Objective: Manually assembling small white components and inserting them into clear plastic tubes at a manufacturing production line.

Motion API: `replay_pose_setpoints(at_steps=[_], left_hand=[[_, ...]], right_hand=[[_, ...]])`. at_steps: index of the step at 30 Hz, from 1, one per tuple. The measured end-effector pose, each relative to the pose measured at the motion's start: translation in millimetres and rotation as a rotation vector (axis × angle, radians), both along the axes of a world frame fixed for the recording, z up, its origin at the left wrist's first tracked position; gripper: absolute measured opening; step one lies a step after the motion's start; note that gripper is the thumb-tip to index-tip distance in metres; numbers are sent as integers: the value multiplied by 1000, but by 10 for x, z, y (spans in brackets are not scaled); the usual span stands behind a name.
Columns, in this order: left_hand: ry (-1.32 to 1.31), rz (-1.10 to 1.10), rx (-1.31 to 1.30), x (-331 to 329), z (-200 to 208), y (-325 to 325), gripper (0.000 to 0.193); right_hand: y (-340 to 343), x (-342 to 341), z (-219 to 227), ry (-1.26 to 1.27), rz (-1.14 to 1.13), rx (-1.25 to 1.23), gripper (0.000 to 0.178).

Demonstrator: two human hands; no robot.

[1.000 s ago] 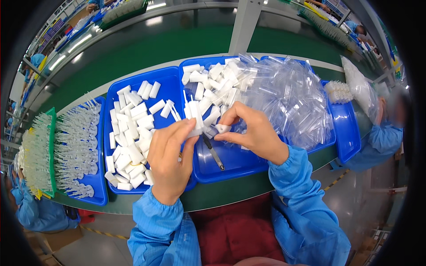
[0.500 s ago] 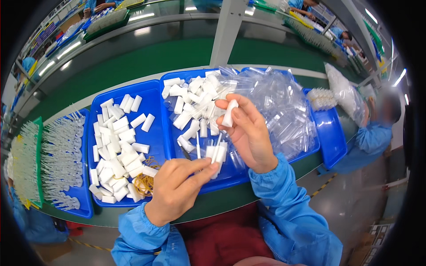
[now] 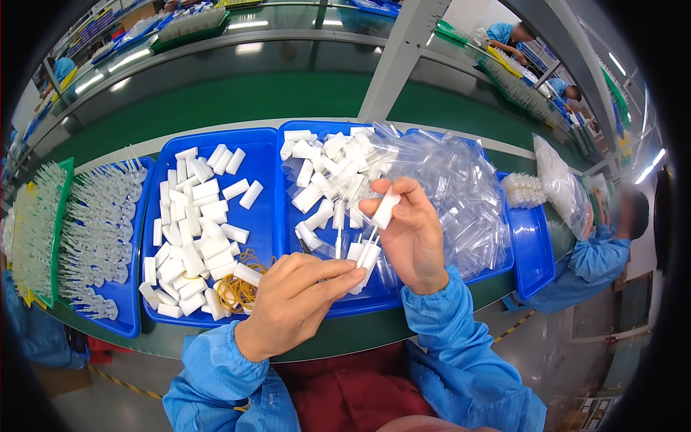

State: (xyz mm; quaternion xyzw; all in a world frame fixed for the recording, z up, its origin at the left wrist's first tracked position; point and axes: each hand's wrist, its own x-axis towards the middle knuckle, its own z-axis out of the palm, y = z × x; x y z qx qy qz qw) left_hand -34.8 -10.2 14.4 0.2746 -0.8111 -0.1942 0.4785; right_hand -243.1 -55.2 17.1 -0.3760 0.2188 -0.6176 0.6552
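My left hand [image 3: 299, 299] is closed in a pinch on white blocks [image 3: 368, 265] with thin white sticks. One stick [image 3: 373, 234] rises toward a white foam-like block [image 3: 386, 209], which my right hand [image 3: 414, 241] pinches between thumb and fingers. The stick's tip reaches the lower end of that block; I cannot tell whether it is inside. Another white stick [image 3: 338, 241] stands up just beyond my left fingers. Under both hands lies the middle blue tray [image 3: 345, 306], holding white blocks [image 3: 335, 155] and clear plastic sleeves [image 3: 453, 194].
To the left, a blue tray [image 3: 263, 162] carries many white blocks and tan rubber bands [image 3: 236, 291]. Farther left are clear bristly parts [image 3: 101, 237] in a blue tray and a green tray [image 3: 66, 230]. A small blue tray [image 3: 531, 248] and a person in blue [image 3: 594, 263] are at right.
My right hand has lowered its white block toward my left hand, and the stick now meets the block's lower end. The whole view has shifted slightly.
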Motion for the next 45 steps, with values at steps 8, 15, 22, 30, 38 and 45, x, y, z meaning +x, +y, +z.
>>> replay_pose_setpoints(at_steps=[8, 15, 22, 30, 38, 45], left_hand=[[-82, 29, -74, 5, -20, -13, 38], [-171, 141, -189, 12, -10, -19, 33], [-205, 103, -191, 31, -40, -25, 36], [-271, 196, -232, 41, -3, -13, 38], [-230, 165, -212, 37, -9, -24, 37], [-163, 143, -189, 29, -15, -34, 37]], right_hand=[[28, -37, -47, 117, 183, -228, 24], [42, 24, 99, 320, 88, -91, 31], [61, 73, 37, 262, 50, -87, 32], [59, 21, 112, 479, 4, -120, 33], [62, -10, 151, 463, 45, -103, 33], [69, -71, 136, 497, -14, -235, 27]])
